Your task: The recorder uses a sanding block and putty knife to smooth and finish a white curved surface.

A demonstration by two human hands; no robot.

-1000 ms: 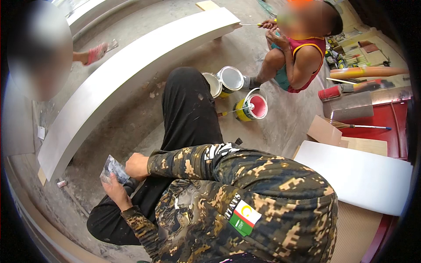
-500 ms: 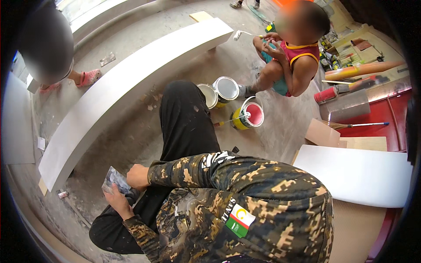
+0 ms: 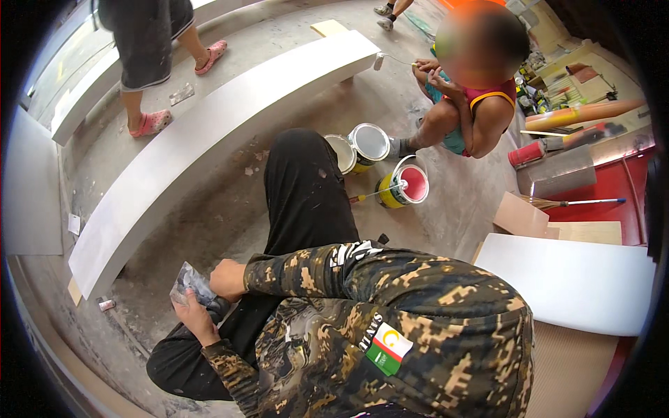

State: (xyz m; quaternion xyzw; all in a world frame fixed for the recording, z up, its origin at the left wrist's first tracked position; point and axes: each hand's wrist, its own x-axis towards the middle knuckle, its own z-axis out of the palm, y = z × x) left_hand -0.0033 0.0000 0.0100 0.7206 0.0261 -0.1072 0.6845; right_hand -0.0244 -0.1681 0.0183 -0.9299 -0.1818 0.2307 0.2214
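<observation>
My left hand grips the lower edge of a thin, flat piece with grey and whitish smears; I cannot tell its kind. Beside it, my right hand is closed with its knuckles up, close against the piece's right side. Its fingertips are hidden, so whatever they hold does not show. Both hands are low over my bent legs in black trousers. Beyond them runs a long, curved white panel, set on edge above the floor.
Two paint cans stand past my knee, near an open can of red paint with a roller across it. A crouching person holds a small roller at the panel's end. Another person's pink clog is behind the panel. A white board lies at right.
The view has shifted slightly. The person behind the panel has stepped to the right. The crouching person's roller has come down to the panel's end. My hands keep nearly the same pose.
</observation>
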